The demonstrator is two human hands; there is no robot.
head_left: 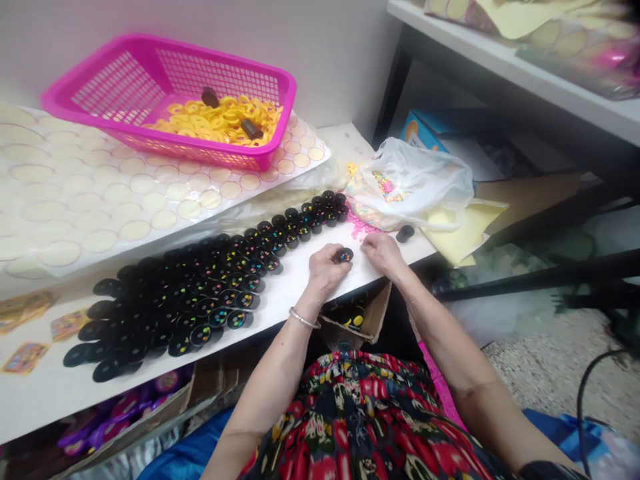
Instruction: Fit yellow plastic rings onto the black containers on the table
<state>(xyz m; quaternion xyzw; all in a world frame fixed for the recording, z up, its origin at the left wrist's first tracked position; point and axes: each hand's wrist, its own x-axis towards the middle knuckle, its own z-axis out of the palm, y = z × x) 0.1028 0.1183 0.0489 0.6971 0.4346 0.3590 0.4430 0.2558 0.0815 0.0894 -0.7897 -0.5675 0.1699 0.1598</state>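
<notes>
My left hand [326,268] is closed around a small black cup [345,255] with coloured bits inside, held low over the white table. To its right, my right hand [381,253] has its fingertips pinched together near the cup, apart from it; whatever they hold is too small to make out. Beyond my hands lies a scatter of small pink pieces [361,227]. Many black cups [200,293] like the held one stand packed together along the table to the left, with coloured specks in them. Another dark cup [405,233] lies right of my right hand.
A pink basket [173,133] of yellow rings [220,120] sits on sheets of round stickers [125,200] at the back. A clear plastic bag [420,183] and yellow paper [465,230] lie to the right. An open cardboard box [377,317] is below the table edge.
</notes>
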